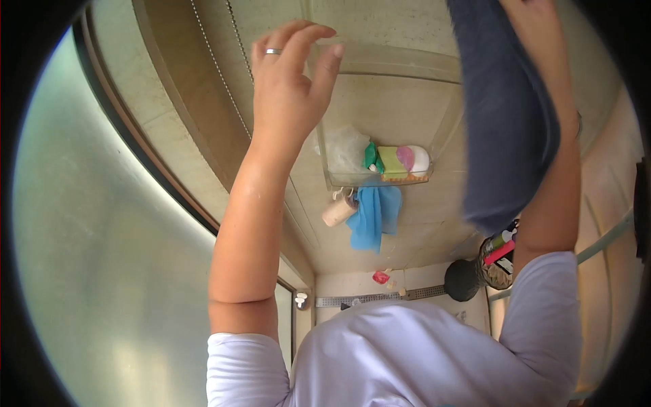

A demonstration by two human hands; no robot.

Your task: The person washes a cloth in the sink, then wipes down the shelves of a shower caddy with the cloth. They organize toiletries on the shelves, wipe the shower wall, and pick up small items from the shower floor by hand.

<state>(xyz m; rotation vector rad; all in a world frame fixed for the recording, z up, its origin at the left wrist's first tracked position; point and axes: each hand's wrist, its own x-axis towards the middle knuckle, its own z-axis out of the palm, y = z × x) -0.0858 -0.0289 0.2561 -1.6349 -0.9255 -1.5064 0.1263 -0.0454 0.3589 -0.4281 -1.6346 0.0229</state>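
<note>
My left hand (293, 74), with a ring on one finger, is raised at the upper left. Its fingers are curved and apart, with nothing between them. At the upper right my right hand (532, 15) is closed at the top of a dark blue cloth (505, 122), partly cut off by the frame edge. The cloth hangs down along my right forearm, its lower edge blurred.
Between my arms, a clear wall shelf (390, 83) holds a plastic bag (346, 150), a green sponge (391, 161) and a white item (419, 160). Below hangs a blue cloth (369, 214). A beaded chain (234, 102) and a frosted glass panel (102, 224) are left; a dark basket (462, 279) stands low right.
</note>
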